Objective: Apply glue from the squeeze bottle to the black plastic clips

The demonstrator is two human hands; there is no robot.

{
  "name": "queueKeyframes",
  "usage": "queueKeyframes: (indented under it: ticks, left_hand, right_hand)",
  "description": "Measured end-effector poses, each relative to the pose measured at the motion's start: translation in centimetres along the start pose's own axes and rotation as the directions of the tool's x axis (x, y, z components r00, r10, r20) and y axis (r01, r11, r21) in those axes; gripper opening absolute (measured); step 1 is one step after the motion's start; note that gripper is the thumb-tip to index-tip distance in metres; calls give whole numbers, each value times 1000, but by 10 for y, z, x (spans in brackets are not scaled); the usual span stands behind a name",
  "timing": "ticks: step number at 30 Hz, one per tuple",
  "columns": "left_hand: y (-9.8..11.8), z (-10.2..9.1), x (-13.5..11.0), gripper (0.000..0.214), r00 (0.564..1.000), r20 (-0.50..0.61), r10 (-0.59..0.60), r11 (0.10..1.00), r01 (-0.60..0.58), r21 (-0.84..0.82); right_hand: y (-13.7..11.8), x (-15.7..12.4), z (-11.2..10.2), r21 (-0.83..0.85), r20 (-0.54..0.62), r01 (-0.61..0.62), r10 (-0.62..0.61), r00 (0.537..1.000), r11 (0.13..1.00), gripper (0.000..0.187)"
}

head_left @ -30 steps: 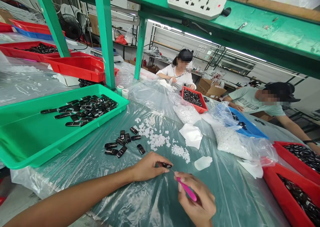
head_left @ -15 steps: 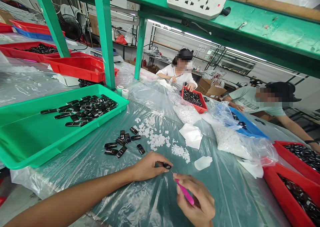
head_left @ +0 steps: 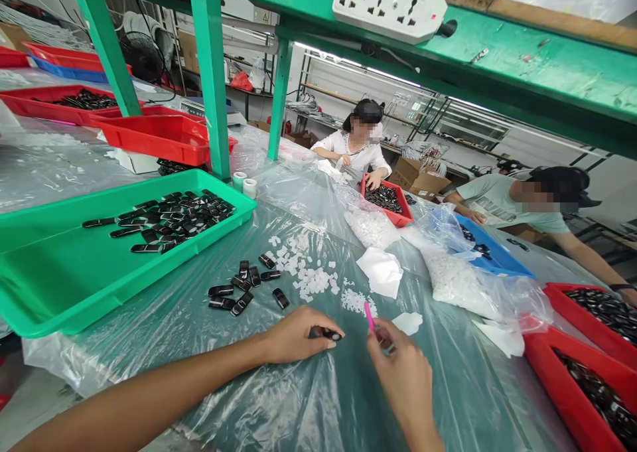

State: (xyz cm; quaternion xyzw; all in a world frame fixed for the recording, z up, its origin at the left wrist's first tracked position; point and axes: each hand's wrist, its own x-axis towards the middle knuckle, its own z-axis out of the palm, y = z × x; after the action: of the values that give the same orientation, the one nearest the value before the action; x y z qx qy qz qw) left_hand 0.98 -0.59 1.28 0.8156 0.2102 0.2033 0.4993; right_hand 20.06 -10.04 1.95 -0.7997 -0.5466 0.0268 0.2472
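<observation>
My left hand (head_left: 301,334) is closed around a small glossy black part (head_left: 331,334), with its rounded end showing past the fingertips. Between the thumb and fingers of my right hand (head_left: 402,366) is a slim pink hand tool (head_left: 369,316), tilted with its pink end up, close to a heap of tiny white bits (head_left: 354,299). What its other end looks like is hidden by the hand. Several black oblong parts (head_left: 242,302) lie loose on the plastic-covered table, beyond my left forearm. Flat white pieces (head_left: 313,279) are scattered just beyond them.
A green tray (head_left: 124,299) with many black parts stands at left. Bags of white pieces (head_left: 458,283), a blue tray (head_left: 507,261) and red trays (head_left: 547,366) line the right. Two people sit across the table. A green frame (head_left: 209,74) with a power strip (head_left: 391,4) rises ahead.
My right hand has drawn away from the black part and turned, so the pink tool now points up toward the tiny white bits. The left hand stays in place, its fingers covering more of the part.
</observation>
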Motion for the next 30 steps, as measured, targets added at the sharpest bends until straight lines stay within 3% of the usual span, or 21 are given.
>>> queueKeyframes:
  ticks: [3, 8, 13, 18, 21, 24, 26, 30]
  left_hand:
    - [-2, 2, -1, 29, 999, 37, 27, 1000, -27, 2]
    - [-5, 6, -2, 28, 995, 69, 73, 997, -73, -12]
    - [-6, 9, -6, 27, 985, 134, 109, 994, -105, -36]
    - [-7, 13, -10, 29, 966, 217, 143, 989, -134, -55]
    - [-8, 15, -12, 31, 953, 249, 173, 985, -173, -24]
    - [-9, 15, -13, 32, 943, 271, 192, 981, -194, -18]
    - [-10, 15, -12, 32, 937, 286, 200, 980, -197, -38]
    - [-12, 15, -11, 33, 932, 290, 215, 976, -210, -50]
  right_hand:
    - [4, 5, 3, -228, 192, -62, 108, 975, 972, 18]
    - [-2, 5, 2, -243, 206, -131, 184, 961, 961, 24]
    - [-22, 0, -11, -4, 270, -23, 23, 963, 1000, 23]
    - [-37, 5, -19, -17, 278, 150, -139, 950, 989, 19]
    - [-48, 20, -7, 121, 240, 320, -340, 909, 940, 23]
    - [-59, 38, 19, 187, 251, 406, -443, 861, 895, 22]
    - [-64, 46, 39, 210, 246, 440, -483, 841, 873, 21]
    - [-68, 53, 66, 250, 186, 441, -489, 852, 862, 15]
